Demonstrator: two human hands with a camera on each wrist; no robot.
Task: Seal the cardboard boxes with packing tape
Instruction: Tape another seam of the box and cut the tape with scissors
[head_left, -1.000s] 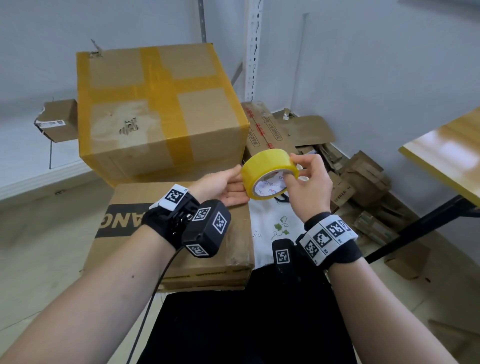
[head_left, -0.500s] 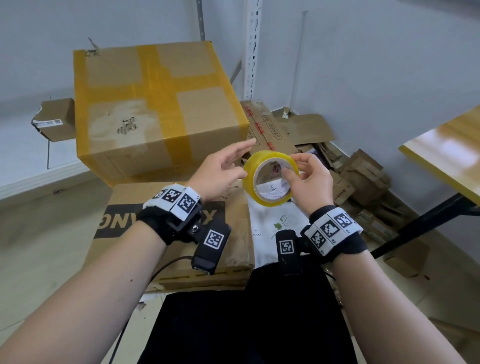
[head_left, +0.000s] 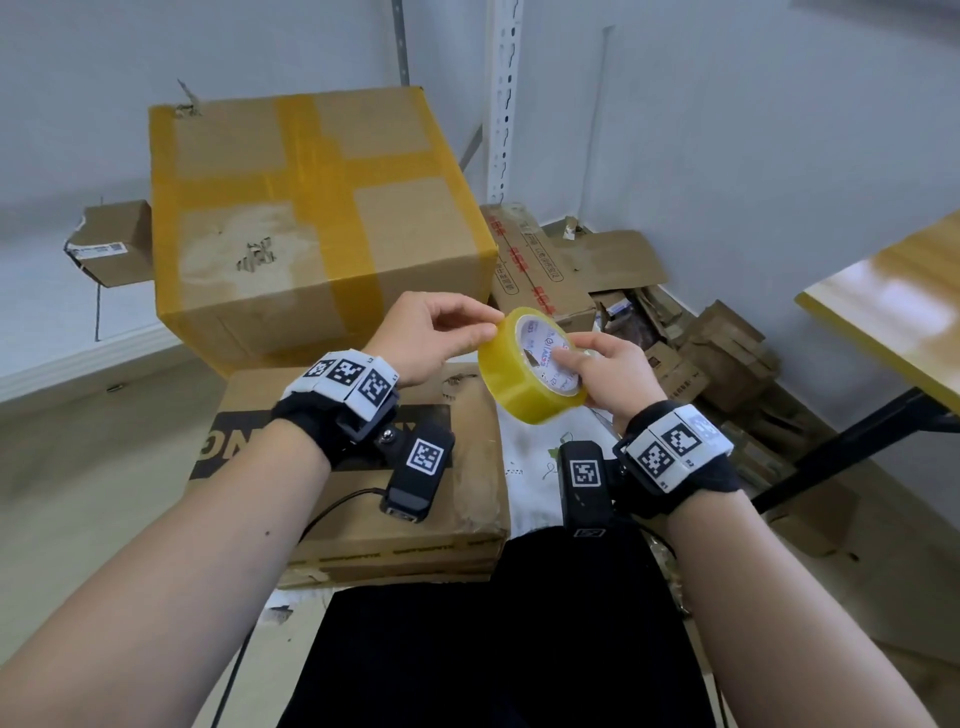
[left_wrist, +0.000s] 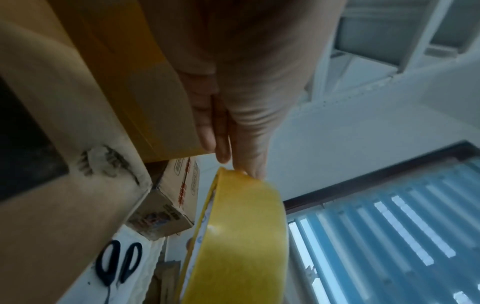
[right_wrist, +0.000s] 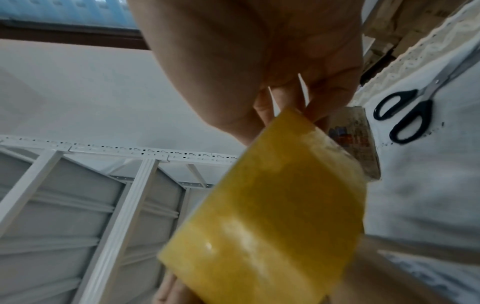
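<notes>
A person is holding a yellow tape roll (head_left: 524, 376) up between both hands, in the air above a flat box (head_left: 363, 499) and a white cloth (head_left: 530, 467). The right hand (head_left: 605, 371) is gripping the roll, with fingers curled into its printed white core and the thumb lying against the outer band; in the right wrist view the roll (right_wrist: 272, 216) is filling the frame just under those fingers (right_wrist: 270, 107). The left hand (head_left: 431, 338) is pinching at the top edge of the roll, thumb and forefinger closed narrowly together on the rim; the left wrist view is showing the fingertips (left_wrist: 249, 166) touching the roll (left_wrist: 241, 236) where its yellow band begins. Whether a loose tape end is caught in that pinch cannot be told. Behind the hands a big box (head_left: 311, 218), crossed with yellow tape, is sitting on the rear of the flat box. Black-handled scissors (right_wrist: 405, 115) are lying on the cloth beside the boxes, well apart from both hands.
</notes>
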